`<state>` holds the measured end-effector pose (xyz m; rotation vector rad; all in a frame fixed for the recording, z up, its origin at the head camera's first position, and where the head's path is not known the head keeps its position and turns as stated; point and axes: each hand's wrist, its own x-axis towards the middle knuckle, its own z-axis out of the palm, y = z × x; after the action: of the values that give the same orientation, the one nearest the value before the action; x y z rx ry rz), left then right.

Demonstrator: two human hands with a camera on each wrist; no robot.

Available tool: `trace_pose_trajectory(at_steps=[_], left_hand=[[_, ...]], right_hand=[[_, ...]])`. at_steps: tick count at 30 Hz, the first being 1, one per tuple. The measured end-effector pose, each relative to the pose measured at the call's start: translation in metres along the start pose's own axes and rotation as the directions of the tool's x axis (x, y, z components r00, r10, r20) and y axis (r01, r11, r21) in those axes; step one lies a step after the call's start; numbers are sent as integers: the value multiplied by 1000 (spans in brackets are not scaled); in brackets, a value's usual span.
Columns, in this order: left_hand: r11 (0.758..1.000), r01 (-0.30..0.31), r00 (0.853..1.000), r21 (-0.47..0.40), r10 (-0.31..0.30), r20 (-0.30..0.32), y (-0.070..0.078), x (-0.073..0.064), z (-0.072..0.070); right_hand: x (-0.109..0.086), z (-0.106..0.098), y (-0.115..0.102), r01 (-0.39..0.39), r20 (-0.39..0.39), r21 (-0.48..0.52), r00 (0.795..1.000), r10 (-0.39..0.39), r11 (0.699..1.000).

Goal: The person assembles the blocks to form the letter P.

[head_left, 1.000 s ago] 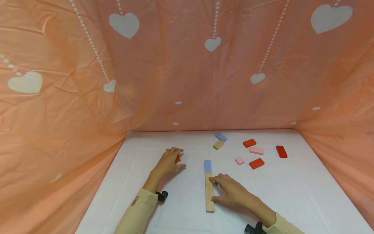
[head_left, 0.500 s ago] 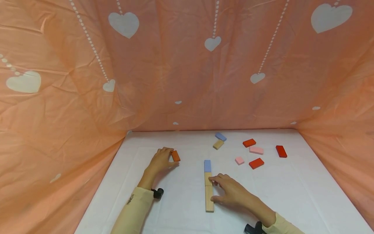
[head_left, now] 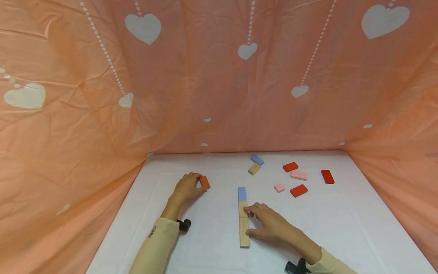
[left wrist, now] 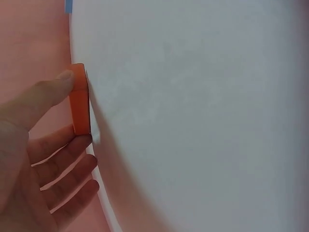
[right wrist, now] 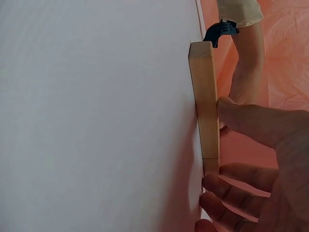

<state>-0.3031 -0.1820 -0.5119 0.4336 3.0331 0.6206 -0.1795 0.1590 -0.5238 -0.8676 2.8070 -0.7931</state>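
Orange is the small block (head_left: 204, 182) that we see pinched by the left hand (head_left: 186, 188); probably it lies on the white counter (head_left: 208, 243), but its underside is hidden. We notice the right hand (head_left: 271, 225), with loosely spread fingers, touching a long wooden block (head_left: 244, 239) and a shorter wooden block (head_left: 242, 213), in line with a blue block (head_left: 242, 193).

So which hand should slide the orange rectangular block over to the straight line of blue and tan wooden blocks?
Probably the left hand: it pinches the orange rectangular block. The right hand is farther from it, off to the right and touching the tan wooden blocks.
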Motion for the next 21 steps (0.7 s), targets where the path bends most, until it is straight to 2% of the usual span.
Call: trace_pose_trajectory(at_steps=[8, 17, 21], left_hand=[[1000, -13, 1000, 3, 13, -11, 9, 9, 3], [989, -104, 993, -104, 110, 50, 40, 25, 5], [983, -124, 988, -136, 135, 72, 52, 31, 6]], right_hand=[[1, 1, 1, -3, 6, 1, 1000, 3, 1000], [1, 0, 1, -18, 11, 5, 1000, 18, 1000], [1, 0, 1, -24, 16, 9, 1000, 24, 1000]])
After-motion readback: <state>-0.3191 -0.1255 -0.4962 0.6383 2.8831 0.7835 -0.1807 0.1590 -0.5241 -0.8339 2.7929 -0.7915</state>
